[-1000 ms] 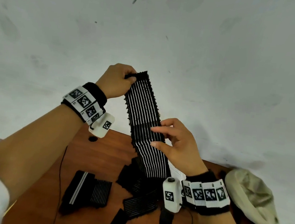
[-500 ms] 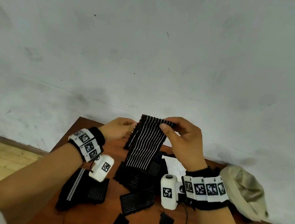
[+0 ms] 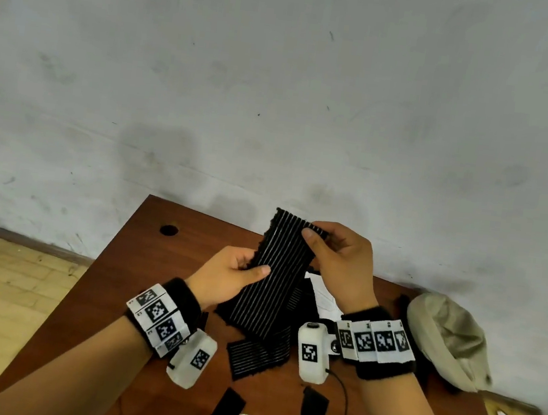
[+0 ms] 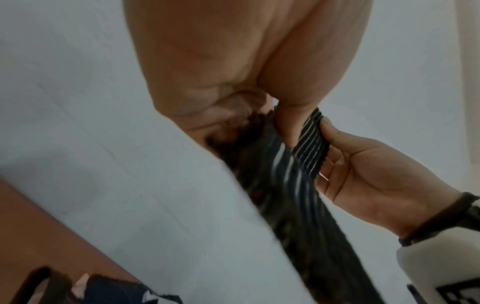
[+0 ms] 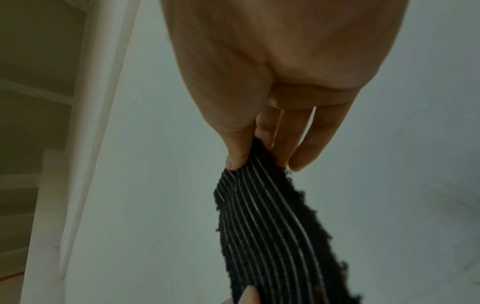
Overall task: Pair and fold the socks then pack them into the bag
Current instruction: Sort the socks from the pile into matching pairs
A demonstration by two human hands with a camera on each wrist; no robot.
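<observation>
A black sock with thin white stripes [image 3: 278, 273] is held up over the brown table [image 3: 142, 260], doubled over. My right hand [image 3: 313, 238] pinches its upper end between thumb and fingers, as the right wrist view shows [image 5: 255, 164]. My left hand [image 3: 255, 267] grips its left edge lower down, thumb across the front; the left wrist view shows that thumb on the fabric [image 4: 285, 127]. Beneath lie more striped black socks [image 3: 257, 357]. A beige bag [image 3: 446, 342] sits at the table's right edge.
A white sheet of paper [image 3: 323, 299] lies under the sock pile. A round hole [image 3: 168, 229] is in the table's far left corner. The grey wall [image 3: 280, 87] stands right behind the table. Black straps [image 3: 227, 408] lie at the near edge.
The long sock, held stretched up a second ago, has been folded in half and lowered. My left hand came down from its top end to its left edge; my right hand moved to the upper end.
</observation>
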